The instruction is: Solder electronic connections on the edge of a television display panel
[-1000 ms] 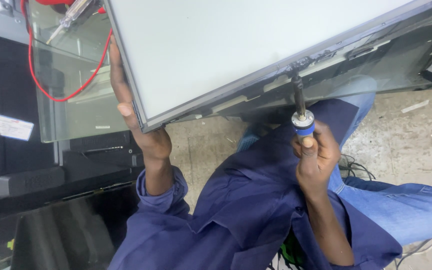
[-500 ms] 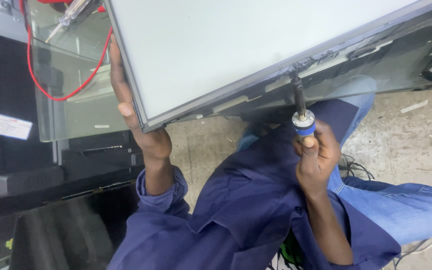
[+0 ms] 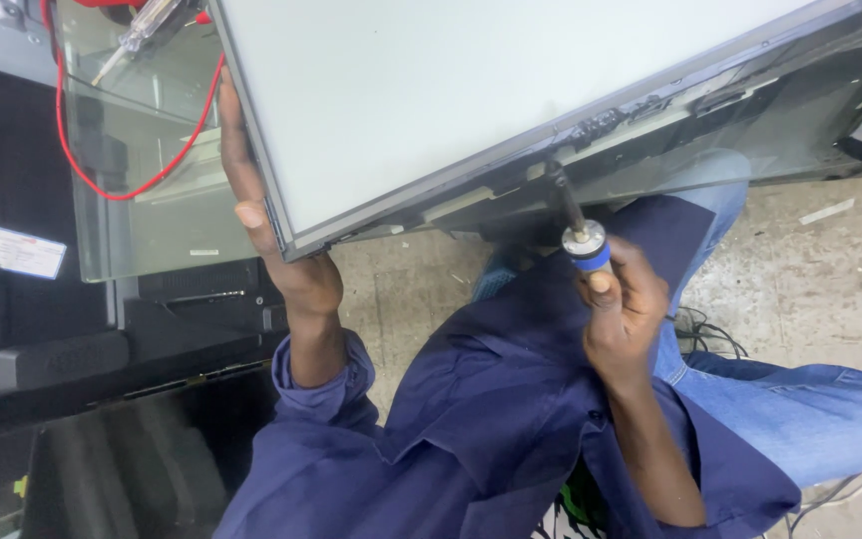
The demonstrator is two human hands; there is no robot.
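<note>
Glass case (image 3: 142,160) at 10 o'clock holds a red wire (image 3: 142,185) & a probe (image 3: 137,35); its top is cut off. Panel (image 3: 471,90), big pale flat sheet in dark frame, fills 12 to 2 o'clock, tilted, upper part out of frame. Left hand (image 3: 271,240) wrapped round panel's lower left corner, fingers up the edge. Right hand (image 3: 626,309) at 4 o'clock clamped on a blue-handled screwdriver (image 3: 583,240), tip up in panel's bottom edge. Dark equipment (image 3: 52,369) at 8 o'clock w/ white label (image 3: 22,252). Concrete floor (image 3: 800,269) at 3 o'clock. Screw itself too small to tell.
</note>
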